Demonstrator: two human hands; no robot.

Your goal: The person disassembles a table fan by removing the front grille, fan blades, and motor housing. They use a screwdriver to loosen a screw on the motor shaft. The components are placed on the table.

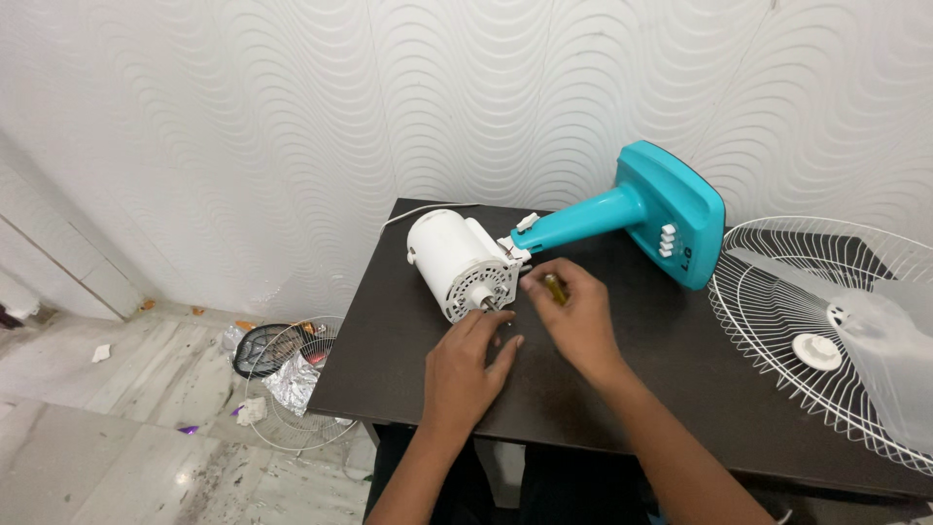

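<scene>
A table fan lies on its side on the dark table. Its white motor housing faces me, with the shaft end toward my hands. The teal neck and base stretch to the right. My right hand grips a small yellow-handled screwdriver, held just right of the motor face. My left hand rests flat on the table below the motor, fingers spread and reaching toward its front plate.
A white wire fan guard with translucent blades lies at the table's right end. On the floor at left sit another wire guard, crumpled foil and scattered debris. A wavy-patterned white wall stands behind the table.
</scene>
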